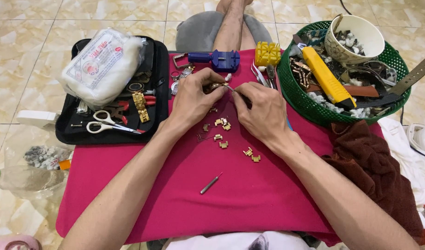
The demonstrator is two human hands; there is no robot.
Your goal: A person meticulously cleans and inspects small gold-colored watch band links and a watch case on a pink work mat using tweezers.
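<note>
My left hand (193,99) pinches a small gold watch part (215,86) above the pink cloth (249,194). My right hand (260,111) holds a thin metal tool (232,88) with its tip against that part. Several loose gold band links (222,124) lie scattered on the cloth just below both hands, with two more (252,154) nearer me. A small pin tool with a red end (210,183) lies alone on the cloth closer to my body.
A black tool tray (158,92) at left holds scissors (111,126), a gold band (141,106) and a white bag (101,65). A green basket (300,99) at right holds a yellow cutter (327,78), a cup (353,37) and straps. A blue link remover (219,59), yellow block (267,53), brown cloth (374,171).
</note>
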